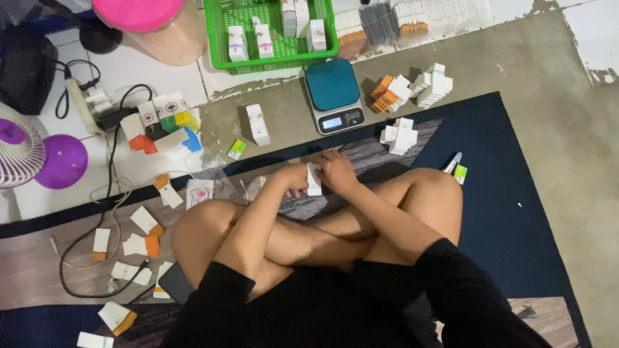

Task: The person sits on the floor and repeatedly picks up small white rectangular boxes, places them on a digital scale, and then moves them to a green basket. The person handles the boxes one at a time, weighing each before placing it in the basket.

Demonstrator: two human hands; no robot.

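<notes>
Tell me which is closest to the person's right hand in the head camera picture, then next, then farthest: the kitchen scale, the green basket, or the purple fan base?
From the right hand:
1. Kitchen scale, straight ahead on the floor.
2. Green basket, beyond the scale, at the top.
3. Purple fan base, far off to the left side.

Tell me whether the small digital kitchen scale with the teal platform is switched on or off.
On. The small digital kitchen scale with the teal platform has a lit pale display with dark digits showing, and nothing rests on its platform.

Even, soft indoor light, faint shadows, sharp w/ slight edge distortion.
</notes>
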